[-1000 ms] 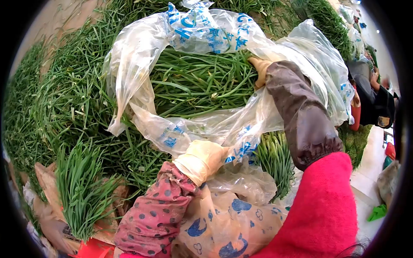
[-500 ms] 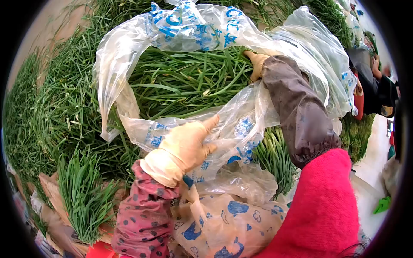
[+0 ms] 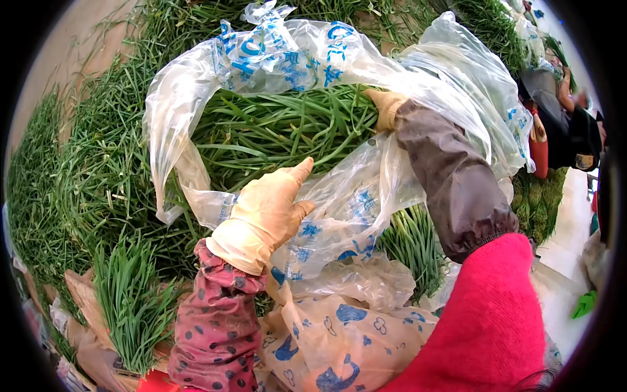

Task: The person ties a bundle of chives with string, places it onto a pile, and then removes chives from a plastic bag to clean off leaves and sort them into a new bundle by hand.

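Note:
A clear plastic bag (image 3: 176,85) with blue printing lies spread open, packed with long green chives (image 3: 281,127). My left hand (image 3: 268,206), in a pale glove, lies over the bag's near rim. Its index finger stretches toward the chives and its thumb stands apart; the other fingers are hidden. At the right side of the opening, my gloved right hand (image 3: 386,108) reaches in beside the chives with one finger extended. The rest of that hand is mostly hidden by the dark sleeve and the greens.
Loose chives (image 3: 104,157) heap up on the left and behind the bag. A small bundle (image 3: 130,307) stands at the lower left, another bundle (image 3: 415,251) at the near right. My whale-print apron (image 3: 346,340) is below. Another person (image 3: 565,124) is at the far right.
My left hand has moved up and slightly left, its index finger now over the edge of the chives. The bag's far rim has sagged a little; my right hand stays at the right side.

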`<state>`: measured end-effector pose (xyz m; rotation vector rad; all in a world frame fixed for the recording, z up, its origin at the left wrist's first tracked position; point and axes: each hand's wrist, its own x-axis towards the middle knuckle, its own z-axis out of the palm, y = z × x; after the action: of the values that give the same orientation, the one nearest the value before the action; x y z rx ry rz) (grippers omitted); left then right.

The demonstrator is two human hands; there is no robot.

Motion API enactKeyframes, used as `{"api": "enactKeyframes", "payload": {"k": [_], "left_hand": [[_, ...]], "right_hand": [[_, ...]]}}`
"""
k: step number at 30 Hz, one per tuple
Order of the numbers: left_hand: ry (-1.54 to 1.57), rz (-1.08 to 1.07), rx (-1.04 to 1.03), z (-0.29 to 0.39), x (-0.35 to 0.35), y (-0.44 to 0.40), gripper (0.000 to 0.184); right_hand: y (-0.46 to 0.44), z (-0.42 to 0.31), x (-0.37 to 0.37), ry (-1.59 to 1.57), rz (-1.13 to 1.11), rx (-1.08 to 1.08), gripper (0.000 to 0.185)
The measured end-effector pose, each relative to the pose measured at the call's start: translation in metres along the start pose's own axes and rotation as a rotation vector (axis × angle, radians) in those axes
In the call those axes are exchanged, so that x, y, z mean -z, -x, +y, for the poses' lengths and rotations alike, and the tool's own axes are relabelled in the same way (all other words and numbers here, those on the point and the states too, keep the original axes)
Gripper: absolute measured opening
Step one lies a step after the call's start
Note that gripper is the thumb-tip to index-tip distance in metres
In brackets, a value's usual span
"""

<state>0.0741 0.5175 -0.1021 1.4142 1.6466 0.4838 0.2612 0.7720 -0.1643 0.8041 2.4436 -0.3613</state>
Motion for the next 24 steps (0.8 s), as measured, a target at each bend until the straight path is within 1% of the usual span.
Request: {"api": "enactKeyframes", "payload": {"k": [1, 3, 6, 8, 10, 12, 13, 14, 16, 17, 20, 21, 22, 24], "left_hand": [[-0.001, 0.004, -0.003, 0.0, -0.001, -0.002, 0.06], [-0.022, 0.207, -0.15, 0.001, -0.002, -0.009, 0.063], [-0.116, 0.368, -0.216, 0.018, 0.004, -0.031, 0.066], [-0.041, 0.32, -0.325, 0.03, 0.005, -0.053, 0.068], [-0.077, 0.239, -0.335, 0.032, -0.013, -0.078, 0.075], [-0.315, 0.177, -0.271, 0.04, -0.031, -0.095, 0.087], [-0.358, 0.202, -0.284, 0.041, -0.042, -0.102, 0.097], [-0.356, 0.194, -0.289, 0.041, -0.054, -0.108, 0.11], [-0.269, 0.215, -0.219, 0.049, -0.068, -0.107, 0.124], [-0.238, 0.226, -0.21, 0.05, -0.072, -0.106, 0.13], [-0.219, 0.202, -0.182, 0.05, -0.077, -0.103, 0.126], [-0.205, 0.27, -0.176, 0.049, -0.077, -0.105, 0.119], [-0.207, 0.266, -0.174, 0.048, -0.074, -0.107, 0.119], [-0.149, 0.26, -0.143, 0.047, -0.066, -0.11, 0.106]], "right_hand": [[0.003, -0.001, -0.002, 0.02, 0.05, 0.018, 0.057], [0.014, -0.001, -0.006, 0.073, 0.171, 0.058, 0.053], [0.041, -0.006, -0.013, 0.151, 0.359, 0.111, 0.049], [0.058, -0.008, -0.016, 0.19, 0.453, 0.147, 0.046], [0.072, -0.011, -0.018, 0.22, 0.517, 0.182, 0.042], [0.083, -0.018, -0.015, 0.236, 0.578, 0.25, 0.039], [0.086, -0.028, -0.007, 0.227, 0.626, 0.317, 0.028], [0.092, -0.034, 0.0, 0.222, 0.618, 0.316, 0.028], [0.102, -0.044, 0.013, 0.243, 0.606, 0.396, 0.029], [0.107, -0.045, 0.015, 0.24, 0.586, 0.404, 0.029], [0.112, -0.051, 0.019, 0.179, 0.596, 0.417, 0.029], [0.111, -0.049, 0.017, 0.164, 0.526, 0.375, 0.032], [0.109, -0.05, 0.018, 0.159, 0.526, 0.374, 0.032], [0.107, -0.051, 0.026, -0.014, 0.607, 0.302, 0.039]]}}
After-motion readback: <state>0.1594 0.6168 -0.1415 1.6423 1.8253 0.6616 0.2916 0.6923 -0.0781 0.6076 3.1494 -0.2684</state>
